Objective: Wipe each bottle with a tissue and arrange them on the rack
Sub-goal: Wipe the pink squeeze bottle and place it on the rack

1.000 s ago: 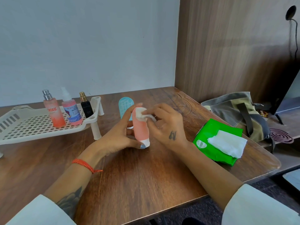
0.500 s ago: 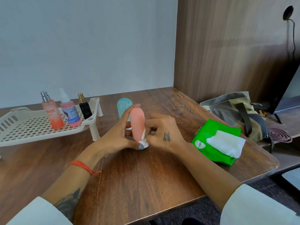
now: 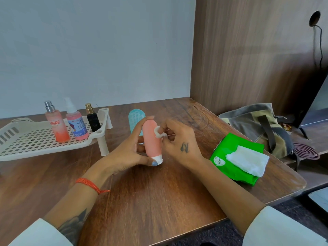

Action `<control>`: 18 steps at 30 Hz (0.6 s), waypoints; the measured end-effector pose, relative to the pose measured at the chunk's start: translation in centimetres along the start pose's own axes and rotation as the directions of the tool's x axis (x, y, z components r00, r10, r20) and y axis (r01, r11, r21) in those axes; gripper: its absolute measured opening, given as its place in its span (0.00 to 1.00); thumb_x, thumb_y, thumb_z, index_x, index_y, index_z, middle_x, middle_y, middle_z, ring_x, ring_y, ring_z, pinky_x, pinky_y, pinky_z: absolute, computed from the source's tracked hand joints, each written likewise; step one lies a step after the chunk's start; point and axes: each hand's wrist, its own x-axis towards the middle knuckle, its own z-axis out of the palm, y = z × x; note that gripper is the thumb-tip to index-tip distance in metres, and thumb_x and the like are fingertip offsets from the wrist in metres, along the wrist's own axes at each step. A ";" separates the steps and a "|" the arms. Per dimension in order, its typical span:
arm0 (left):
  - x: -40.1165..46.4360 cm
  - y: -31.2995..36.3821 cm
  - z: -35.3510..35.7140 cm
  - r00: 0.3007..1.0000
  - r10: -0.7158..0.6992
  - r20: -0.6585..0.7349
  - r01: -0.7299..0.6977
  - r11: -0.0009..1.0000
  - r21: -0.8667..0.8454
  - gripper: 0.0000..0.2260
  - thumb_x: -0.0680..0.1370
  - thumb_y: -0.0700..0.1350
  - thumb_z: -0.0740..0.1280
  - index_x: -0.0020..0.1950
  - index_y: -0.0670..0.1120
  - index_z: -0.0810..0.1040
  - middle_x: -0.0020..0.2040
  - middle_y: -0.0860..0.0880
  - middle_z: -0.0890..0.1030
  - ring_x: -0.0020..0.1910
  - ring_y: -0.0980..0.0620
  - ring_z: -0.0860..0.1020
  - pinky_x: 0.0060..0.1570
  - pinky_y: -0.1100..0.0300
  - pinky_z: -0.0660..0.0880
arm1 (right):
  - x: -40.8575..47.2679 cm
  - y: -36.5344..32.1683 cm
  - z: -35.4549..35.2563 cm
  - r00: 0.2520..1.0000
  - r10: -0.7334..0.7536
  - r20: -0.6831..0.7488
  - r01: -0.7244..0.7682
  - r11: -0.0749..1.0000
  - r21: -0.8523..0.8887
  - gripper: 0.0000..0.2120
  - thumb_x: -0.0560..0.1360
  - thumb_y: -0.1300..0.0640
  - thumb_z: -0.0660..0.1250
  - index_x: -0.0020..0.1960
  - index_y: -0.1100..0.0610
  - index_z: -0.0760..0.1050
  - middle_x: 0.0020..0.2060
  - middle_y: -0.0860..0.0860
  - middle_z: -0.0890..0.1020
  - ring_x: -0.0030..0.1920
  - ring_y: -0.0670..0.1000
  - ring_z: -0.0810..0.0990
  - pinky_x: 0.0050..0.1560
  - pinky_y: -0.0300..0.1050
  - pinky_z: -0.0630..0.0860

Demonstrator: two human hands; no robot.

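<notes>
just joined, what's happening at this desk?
A person is wiping a pink squeeze bottle: the left hand holds it cap-down while the right hand pinches a wadded white tissue against its side. Three bottles stand on the cream perforated rack; a teal bottle waits behind.

Both forearms reach forward; the left hand curls around a bottle; the right hand pinches a tissue wad against it.

Three bottles on rack
</notes>
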 end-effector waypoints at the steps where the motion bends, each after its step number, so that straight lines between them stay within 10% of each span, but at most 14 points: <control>1: 0.0 0.0 0.0 1.000 0.000 -0.002 0.000 1.000 0.001 0.49 0.65 0.30 0.76 0.65 0.73 0.56 0.64 0.48 0.73 0.55 0.50 0.81 0.56 0.50 0.78 | 0.0 0.0 -0.1 1.000 0.008 0.021 -0.009 1.000 0.010 0.04 0.67 0.66 0.68 0.41 0.59 0.77 0.39 0.50 0.82 0.39 0.48 0.80 0.37 0.45 0.79; 12: 0.0 0.0 -0.1 1.000 0.003 -0.010 -0.002 1.000 0.011 0.50 0.64 0.30 0.76 0.64 0.75 0.56 0.63 0.49 0.73 0.54 0.52 0.81 0.54 0.54 0.79 | -0.1 -0.8 -0.8 0.925 0.197 0.324 -0.184 0.980 -0.070 0.06 0.64 0.63 0.67 0.30 0.57 0.73 0.28 0.49 0.75 0.33 0.50 0.75 0.33 0.45 0.71; 18: 0.0 0.0 -0.1 1.000 -0.013 0.004 0.013 1.000 0.014 0.49 0.65 0.31 0.76 0.65 0.74 0.55 0.65 0.48 0.73 0.56 0.50 0.80 0.58 0.49 0.77 | 0.2 -0.8 -0.4 0.986 0.037 -0.160 -0.037 0.999 0.001 0.04 0.69 0.62 0.66 0.42 0.58 0.78 0.38 0.51 0.81 0.37 0.49 0.78 0.35 0.44 0.77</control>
